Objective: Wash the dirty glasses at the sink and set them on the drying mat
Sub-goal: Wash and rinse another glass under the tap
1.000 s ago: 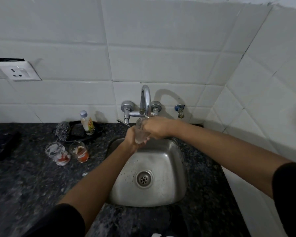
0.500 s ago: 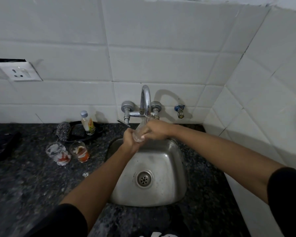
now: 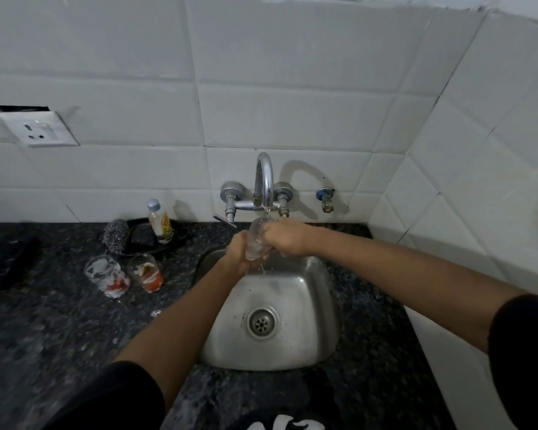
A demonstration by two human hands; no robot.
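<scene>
— Head view: what have I got at the sink (image 3: pixel 305 342)?

— I see a clear glass (image 3: pixel 257 242) under the tap (image 3: pixel 264 181), water running into it. My left hand (image 3: pixel 238 251) wraps its lower part, fingers curled round it. My right hand (image 3: pixel 284 240) closes over the top; whether those fingers go inside the rim, I can't quite tell.

— And on the surface (image 3: pixel 59 321)?

— Two dirty glasses (image 3: pixel 107 276) (image 3: pixel 146 272) stand side by side left of the sink, with a scrubber (image 3: pixel 116 235) and a small bottle (image 3: pixel 159 223) behind them.
</scene>
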